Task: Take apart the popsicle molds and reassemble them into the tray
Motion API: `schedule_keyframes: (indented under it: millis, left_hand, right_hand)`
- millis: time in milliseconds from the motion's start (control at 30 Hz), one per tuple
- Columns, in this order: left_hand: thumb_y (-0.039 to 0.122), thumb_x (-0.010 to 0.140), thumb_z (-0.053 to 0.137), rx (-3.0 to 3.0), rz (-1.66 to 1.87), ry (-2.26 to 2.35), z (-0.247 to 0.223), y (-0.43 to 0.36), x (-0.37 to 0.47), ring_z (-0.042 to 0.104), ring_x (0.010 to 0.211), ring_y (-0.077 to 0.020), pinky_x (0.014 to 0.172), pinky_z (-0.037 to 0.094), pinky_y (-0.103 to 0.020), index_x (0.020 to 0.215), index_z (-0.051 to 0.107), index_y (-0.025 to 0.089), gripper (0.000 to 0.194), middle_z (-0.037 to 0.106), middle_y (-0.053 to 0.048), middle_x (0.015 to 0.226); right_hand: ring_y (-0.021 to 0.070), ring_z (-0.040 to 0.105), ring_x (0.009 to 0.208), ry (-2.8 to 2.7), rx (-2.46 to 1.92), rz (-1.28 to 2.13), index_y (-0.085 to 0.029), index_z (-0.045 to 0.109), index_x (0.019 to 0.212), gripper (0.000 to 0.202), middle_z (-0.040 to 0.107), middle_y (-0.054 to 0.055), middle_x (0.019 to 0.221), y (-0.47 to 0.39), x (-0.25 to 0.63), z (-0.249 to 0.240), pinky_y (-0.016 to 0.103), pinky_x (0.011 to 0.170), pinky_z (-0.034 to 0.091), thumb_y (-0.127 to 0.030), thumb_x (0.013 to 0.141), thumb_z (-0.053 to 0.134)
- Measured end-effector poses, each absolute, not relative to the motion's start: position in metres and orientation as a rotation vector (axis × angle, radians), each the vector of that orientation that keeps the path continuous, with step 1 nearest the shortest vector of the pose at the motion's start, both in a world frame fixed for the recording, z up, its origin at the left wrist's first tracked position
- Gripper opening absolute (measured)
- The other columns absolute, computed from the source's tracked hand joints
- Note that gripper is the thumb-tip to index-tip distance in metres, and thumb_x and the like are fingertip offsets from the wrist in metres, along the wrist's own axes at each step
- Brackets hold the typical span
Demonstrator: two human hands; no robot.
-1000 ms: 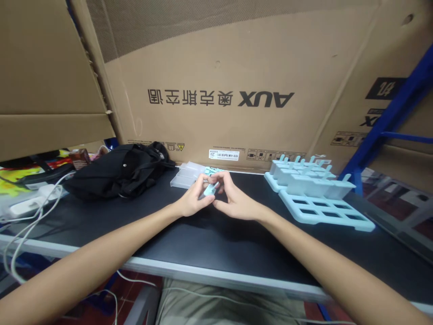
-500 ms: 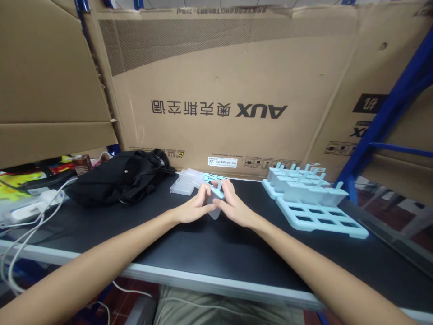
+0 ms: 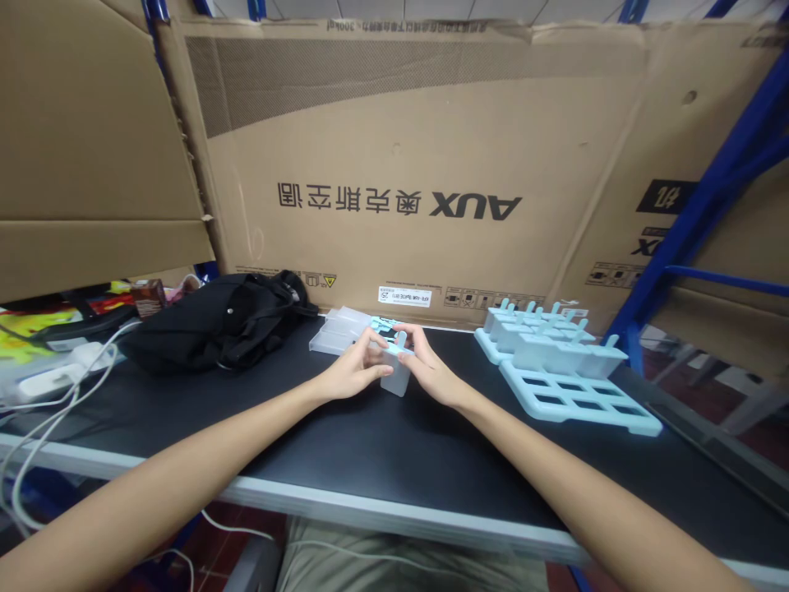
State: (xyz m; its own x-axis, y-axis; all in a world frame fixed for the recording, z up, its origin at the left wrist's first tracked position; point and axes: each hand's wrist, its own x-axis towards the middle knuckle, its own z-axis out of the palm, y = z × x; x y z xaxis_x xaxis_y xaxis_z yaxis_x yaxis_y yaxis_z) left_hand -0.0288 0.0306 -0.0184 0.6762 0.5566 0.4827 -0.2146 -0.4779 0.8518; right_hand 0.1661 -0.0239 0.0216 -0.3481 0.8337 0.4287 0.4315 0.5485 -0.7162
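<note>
- Above the middle of the matte black, pale-edged tabletop [image 3: 394,460]: our two bare hands meet around one small, frosted clear plastic ice-pop mould [image 3: 395,380], capped with a light blue plastic lid [image 3: 396,349].
- Our left hand [image 3: 352,370]: thumb against the side of the mould, fingers bent at the lid's left end; it pinches the mould.
- Our right hand [image 3: 430,368]: thumb at the lid's right end, forefinger passing behind the light blue, round-ended tab [image 3: 401,338]; it pinches the same mould (the other fingers are mostly hidden from us).
- Mould held between both hands, tab uppermost, body pointing down; whether its base touches the tabletop, we cannot tell.
- Just beyond our left hand: several frosted clear plastic cases [image 3: 333,335], lying close together. Beside them, a few light blue plastic pieces [image 3: 382,322], partly covered by our fingers.
- To our right, well apart: a light blue plastic rack [image 3: 634,425] with six rectangular openings, black surface showing through. Directly behind it, a cluster of lidded pale blue moulds [image 3: 542,355], tabs up, by a second light blue rack [image 3: 486,349].
- To our left: a slumped black fabric bag [image 3: 209,325]; farther out, a white plastic power strip [image 3: 46,383].
- At the back: a large brown cardboard box [image 3: 394,148], its black lettering upside down to us.
</note>
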Motion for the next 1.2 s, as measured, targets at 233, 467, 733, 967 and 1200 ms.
schedule_keyframes:
  millis: [233, 467, 733, 967, 1200]
  left_hand:
    - [0.034, 0.086, 0.070, 1.891, 1.022, 0.385, -0.020, 0.033, -0.028, 0.068, 0.089, -0.0184, 0.081, 0.053, -0.035, 0.106, 0.043, 0.020, 0.036, 0.065, -0.005, 0.095]
    - [0.035, 0.085, 0.071, 1.926, 1.056, 0.386, -0.024, 0.034, -0.028, 0.059, 0.065, -0.0119, 0.064, 0.047, -0.026, 0.104, 0.045, 0.020, 0.035, 0.054, 0.005, 0.070]
    - [0.030, 0.084, 0.071, 1.845, 1.009, 0.343, -0.020, 0.030, -0.025, 0.069, 0.087, -0.0182, 0.076, 0.052, -0.030, 0.106, 0.042, 0.023, 0.037, 0.069, -0.004, 0.095]
    - [0.027, 0.083, 0.072, 1.878, 1.025, 0.353, -0.017, 0.028, -0.026, 0.070, 0.090, -0.0173, 0.076, 0.054, -0.029, 0.106, 0.047, 0.022, 0.035, 0.066, -0.007, 0.112]
    - [0.028, 0.079, 0.075, 1.869, 1.045, 0.393, -0.017, 0.027, -0.028, 0.072, 0.086, -0.0173, 0.077, 0.057, -0.032, 0.098, 0.046, 0.020, 0.036, 0.063, -0.012, 0.123]
  right_hand:
    - [0.0200, 0.049, 0.104, -2.033, -1.079, 0.638, -0.022, 0.056, 0.106, 0.034, 0.053, 0.006, 0.106, -0.019, 0.170, 0.026, 0.041, 0.100, 0.040, -0.050, 0.097, 0.038]
    - [0.0196, 0.043, 0.093, -2.212, -1.117, 0.382, -0.022, 0.049, 0.086, 0.034, 0.044, 0.004, 0.093, -0.021, 0.176, 0.031, 0.042, 0.094, 0.043, -0.049, 0.099, 0.032]
    - [0.0222, 0.041, 0.094, -2.416, -1.085, 0.035, -0.021, 0.043, 0.086, 0.029, 0.043, 0.007, 0.096, -0.026, 0.181, 0.040, 0.045, 0.090, 0.044, -0.042, 0.101, 0.030]
    - [0.0220, 0.041, 0.090, -2.511, -1.035, -0.153, -0.018, 0.048, 0.091, 0.027, 0.045, 0.009, 0.097, -0.027, 0.184, 0.041, 0.044, 0.087, 0.044, -0.037, 0.101, 0.031]
    - [0.0215, 0.045, 0.092, -2.522, -1.042, -0.061, -0.019, 0.056, 0.097, 0.032, 0.051, 0.009, 0.096, -0.025, 0.182, 0.043, 0.042, 0.088, 0.044, -0.038, 0.101, 0.031]
